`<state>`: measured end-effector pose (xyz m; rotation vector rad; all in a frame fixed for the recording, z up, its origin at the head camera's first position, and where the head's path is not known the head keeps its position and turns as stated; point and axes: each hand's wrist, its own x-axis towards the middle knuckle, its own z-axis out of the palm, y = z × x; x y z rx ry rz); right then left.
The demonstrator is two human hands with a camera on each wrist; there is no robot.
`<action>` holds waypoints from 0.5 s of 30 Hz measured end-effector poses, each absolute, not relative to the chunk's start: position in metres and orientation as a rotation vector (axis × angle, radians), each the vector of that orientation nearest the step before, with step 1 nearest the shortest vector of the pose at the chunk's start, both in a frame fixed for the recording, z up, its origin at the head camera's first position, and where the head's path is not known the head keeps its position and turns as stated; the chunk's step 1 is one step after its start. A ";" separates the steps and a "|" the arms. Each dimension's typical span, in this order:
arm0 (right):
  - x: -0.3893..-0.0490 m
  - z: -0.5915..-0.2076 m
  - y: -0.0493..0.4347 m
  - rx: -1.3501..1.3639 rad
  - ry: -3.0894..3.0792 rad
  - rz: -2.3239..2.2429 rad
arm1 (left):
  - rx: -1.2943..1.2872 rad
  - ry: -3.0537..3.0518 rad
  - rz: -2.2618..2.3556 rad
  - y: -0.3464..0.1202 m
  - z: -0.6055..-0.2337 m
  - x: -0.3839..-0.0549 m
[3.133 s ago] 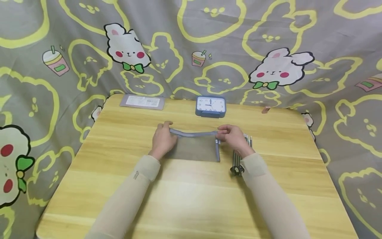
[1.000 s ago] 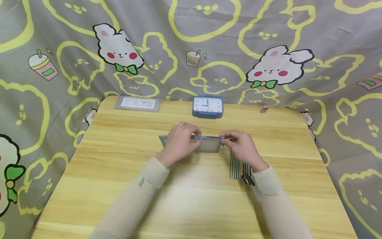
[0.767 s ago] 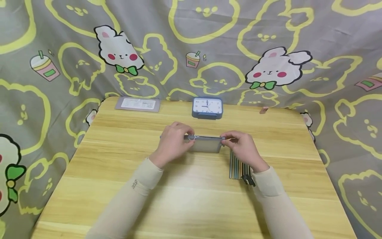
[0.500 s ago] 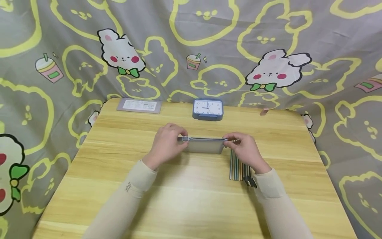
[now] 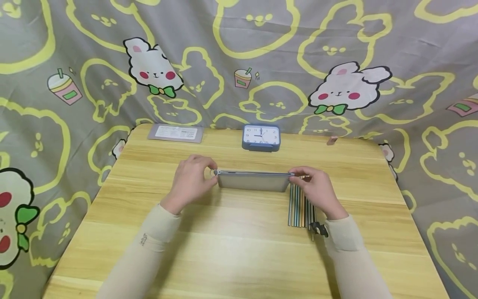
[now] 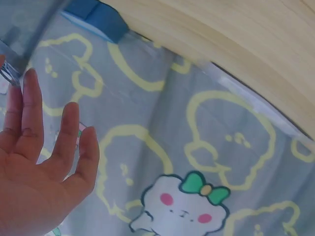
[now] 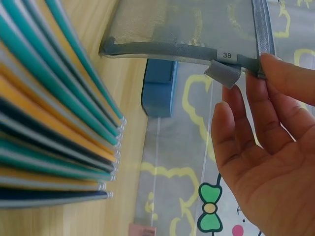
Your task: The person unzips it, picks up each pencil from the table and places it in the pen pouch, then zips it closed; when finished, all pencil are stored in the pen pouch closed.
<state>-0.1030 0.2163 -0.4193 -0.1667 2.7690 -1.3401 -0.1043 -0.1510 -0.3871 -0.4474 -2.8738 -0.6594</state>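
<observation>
A grey mesh zip pouch (image 5: 254, 182) hangs upright between my hands, its zipper edge uppermost. My left hand (image 5: 192, 178) pinches the ring zipper pull (image 5: 214, 172) at the pouch's left end. At the opposite top corner, my right hand (image 5: 317, 187) pinches the zipper end between thumb and fingers. The right wrist view shows that grip beside a small tag marked 38 (image 7: 227, 55). Several striped pencils (image 5: 298, 205) lie on the table just below the right hand. A black object (image 5: 319, 229) sits at their near end, partly hidden by the right sleeve.
A blue clock (image 5: 261, 138) stands at the back of the wooden table (image 5: 239, 249). Left of it lies a flat grey packet with a white label (image 5: 175, 133). A small pinkish piece (image 5: 331, 140) is at the back right. A patterned curtain (image 5: 276, 50) surrounds the back.
The pouch went from spread out to upright. My left hand then drew the zipper pull leftward along the top edge to the left end. The right hand kept its corner, shifting slightly right.
</observation>
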 end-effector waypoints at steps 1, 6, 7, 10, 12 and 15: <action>-0.103 -0.420 0.218 -0.160 2.773 -1.335 | -0.440 -2.871 -0.659 -0.154 -0.387 -0.103; -0.103 -0.421 0.222 -0.138 2.770 -1.342 | -0.443 -2.859 -0.653 -0.161 -0.387 -0.100; -0.102 -0.421 0.223 -0.133 2.768 -1.342 | -0.449 -2.860 -0.652 -0.162 -0.387 -0.099; -0.099 -0.419 0.227 -0.119 2.773 -1.339 | -0.457 -2.862 -0.656 -0.163 -0.387 -0.097; -0.096 -0.416 0.230 -0.120 2.787 -1.340 | -0.461 -2.860 -0.653 -0.163 -0.386 -0.097; -0.094 -0.410 0.232 -0.139 2.816 -1.343 | -0.458 -2.859 -0.650 -0.164 -0.385 -0.097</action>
